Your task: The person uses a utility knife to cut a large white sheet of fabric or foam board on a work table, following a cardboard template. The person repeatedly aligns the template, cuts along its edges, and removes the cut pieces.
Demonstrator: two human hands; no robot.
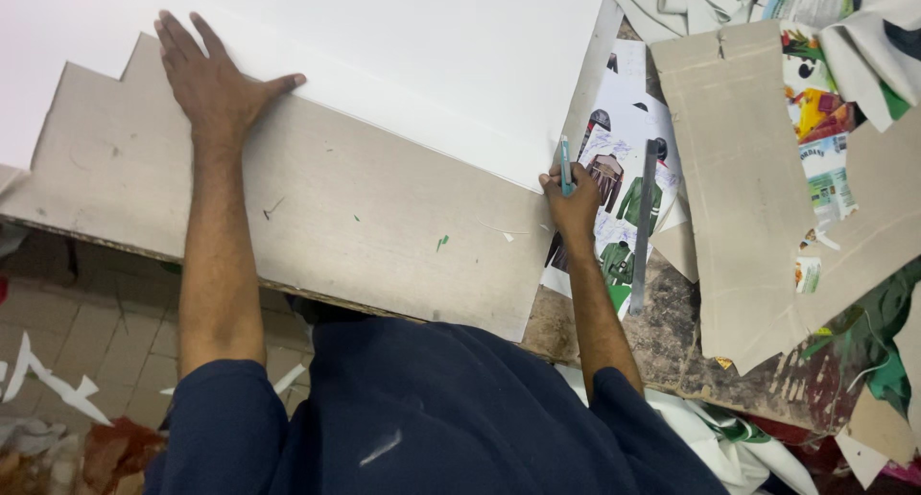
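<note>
My left hand [213, 78] lies flat with fingers spread on a big grey cardboard sheet [365, 217], its thumb touching the edge of a large white sheet [403, 44] that lies on top of the cardboard. My right hand [572, 202] grips a thin teal pen [565, 164], held upright at the lower right corner of the white sheet.
A printed page with clothing pictures [624, 188] lies to the right of my right hand, with a dark metal strip [644, 226] across it. Tan cardboard pieces [743, 188], cloth and paper scraps crowd the worn table [672, 332] at right. Tiled floor [96, 332] shows at left.
</note>
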